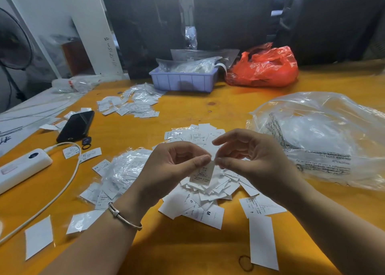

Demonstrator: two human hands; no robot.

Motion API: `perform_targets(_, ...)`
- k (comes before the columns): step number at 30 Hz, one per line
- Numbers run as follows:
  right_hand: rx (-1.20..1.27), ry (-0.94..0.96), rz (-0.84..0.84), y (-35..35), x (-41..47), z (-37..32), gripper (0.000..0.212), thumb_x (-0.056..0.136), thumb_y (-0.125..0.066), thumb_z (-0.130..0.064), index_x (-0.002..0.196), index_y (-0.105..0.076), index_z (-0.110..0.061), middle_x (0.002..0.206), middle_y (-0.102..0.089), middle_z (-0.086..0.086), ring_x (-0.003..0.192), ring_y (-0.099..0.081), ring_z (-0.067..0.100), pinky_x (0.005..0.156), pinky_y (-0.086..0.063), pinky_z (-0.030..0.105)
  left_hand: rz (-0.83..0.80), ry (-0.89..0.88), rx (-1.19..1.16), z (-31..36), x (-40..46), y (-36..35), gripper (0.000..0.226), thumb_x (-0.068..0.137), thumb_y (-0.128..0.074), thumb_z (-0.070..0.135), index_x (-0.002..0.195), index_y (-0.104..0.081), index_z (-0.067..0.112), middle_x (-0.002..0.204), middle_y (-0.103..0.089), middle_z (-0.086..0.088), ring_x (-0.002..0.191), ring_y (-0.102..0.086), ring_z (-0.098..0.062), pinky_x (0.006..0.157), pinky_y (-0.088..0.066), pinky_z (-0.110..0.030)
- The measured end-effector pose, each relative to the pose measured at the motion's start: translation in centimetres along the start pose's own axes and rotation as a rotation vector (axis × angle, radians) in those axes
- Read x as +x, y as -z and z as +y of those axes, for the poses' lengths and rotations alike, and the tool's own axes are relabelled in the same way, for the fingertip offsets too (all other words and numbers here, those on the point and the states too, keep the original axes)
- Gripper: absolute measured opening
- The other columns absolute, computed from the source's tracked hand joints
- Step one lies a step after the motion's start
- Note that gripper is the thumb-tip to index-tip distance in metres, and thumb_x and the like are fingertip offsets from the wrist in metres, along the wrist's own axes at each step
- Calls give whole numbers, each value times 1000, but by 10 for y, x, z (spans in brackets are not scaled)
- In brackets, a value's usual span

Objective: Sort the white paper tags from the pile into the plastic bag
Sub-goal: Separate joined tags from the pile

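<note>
Held tag: a small white rectangular paper tag with fine black print hangs in the air just above the pile, pinched at its top edge from both sides.
Left hand: the left hand pinches the tag's upper left corner between thumb and forefinger; a thin silver bangle circles its wrist.
Right hand: the right hand pinches the tag's upper right corner with thumb and fingertip, its other fingers loosely curved above.
Pile: a loose heap of white printed paper tags lies on the table right under the hands, some marked with letters such as S and M.
Small sleeves: a cluster of clear little plastic sleeves holding tags lies touching the pile's left side.
Large bag: a big crumpled clear plastic bag with black printed warning text sits near the right hand, to its right.
Table: an orange-yellow wooden tabletop carries everything.
Left side: a black smartphone lies face up, beside a white power strip with a white cable.
Far edge: a pale purple plastic tray filled with clear packets stands beside a crumpled red plastic bag; a second scatter of white tags lies in front of the tray.
</note>
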State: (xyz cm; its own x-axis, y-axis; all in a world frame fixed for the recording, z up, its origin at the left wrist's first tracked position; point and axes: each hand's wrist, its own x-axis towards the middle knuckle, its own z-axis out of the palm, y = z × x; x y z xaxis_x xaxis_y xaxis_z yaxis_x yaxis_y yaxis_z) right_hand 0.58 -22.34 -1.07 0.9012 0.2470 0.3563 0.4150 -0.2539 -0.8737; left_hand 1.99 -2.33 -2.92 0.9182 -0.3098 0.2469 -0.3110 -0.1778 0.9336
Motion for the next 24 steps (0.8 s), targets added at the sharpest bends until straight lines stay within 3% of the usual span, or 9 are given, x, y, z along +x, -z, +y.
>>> perform_targets(5, -41, -26, 50, 2, 2, 6, 21, 79, -73, 0, 97, -68, -11, 77, -74, 2, 71, -70, 16, 71, -59, 32, 55, 68, 57, -5, 3, 7, 10, 83, -75, 20, 76, -74, 14, 67, -69, 1, 54, -52, -7, 45, -39, -19)
perform_targets(8, -474, -11, 247, 19, 9, 21, 16, 82, -69, -7, 97, -71, -14, 79, -72, -2, 71, -66, 17, 67, -56, 39, 171, 140, 187, -8, 7, 22, 20, 89, -70, 10, 69, -72, 13, 61, -66, 4, 52, -55, -4, 44, -40, -14)
perform_targets(10, -764, -39, 395, 37, 14, 31, 16, 83, -64, -7, 95, -72, -14, 80, -72, 3, 71, -64, 24, 65, -51, 35, 286, 185, 359, -11, 9, 35, 21, 90, -69, 14, 68, -70, 14, 59, -66, 7, 53, -59, -2, 45, -44, -15)
perform_targets(12, -917, -133, 465, 53, 18, 41, 18, 81, -62, -5, 95, -71, -12, 85, -72, 8, 77, -63, 31, 72, -45, 36, 373, 254, 543, -16, 10, 50, 20, 88, -72, 21, 68, -71, 20, 60, -65, 7, 60, -63, -10, 51, -54, -31)
perform_targets(15, -1075, -276, 426, 67, 22, 55, 27, 79, -67, -12, 106, -68, -11, 100, -66, 11, 95, -57, 34, 83, -39, 41, 438, 324, 731, -22, 8, 63, 16, 82, -76, 23, 67, -71, 25, 65, -66, 8, 67, -64, -18, 61, -58, -41)
perform_targets(18, -1238, -426, 326, 71, 24, 63, 42, 81, -70, -31, 117, -60, -13, 115, -54, 12, 109, -47, 33, 86, -37, 41, 442, 343, 868, -24, 8, 70, 16, 79, -78, 21, 67, -69, 27, 68, -67, 11, 69, -61, -13, 58, -49, -29)
perform_targets(20, -1284, -472, 296, 74, 25, 67, 47, 82, -69, -41, 118, -59, -13, 117, -51, 12, 112, -45, 32, 88, -37, 41, 427, 380, 918, -27, 9, 74, 16, 78, -79, 21, 68, -69, 29, 73, -67, 10, 71, -60, -13, 58, -46, -27)
perform_targets(24, -1313, -474, 300, 78, 25, 72, 30, 90, -62, -33, 108, -66, -11, 111, -56, 12, 108, -48, 33, 86, -38, 40, 401, 458, 964, -31, 9, 78, 15, 78, -81, 25, 71, -68, 29, 87, -69, 8, 76, -60, -16, 62, -47, -29)
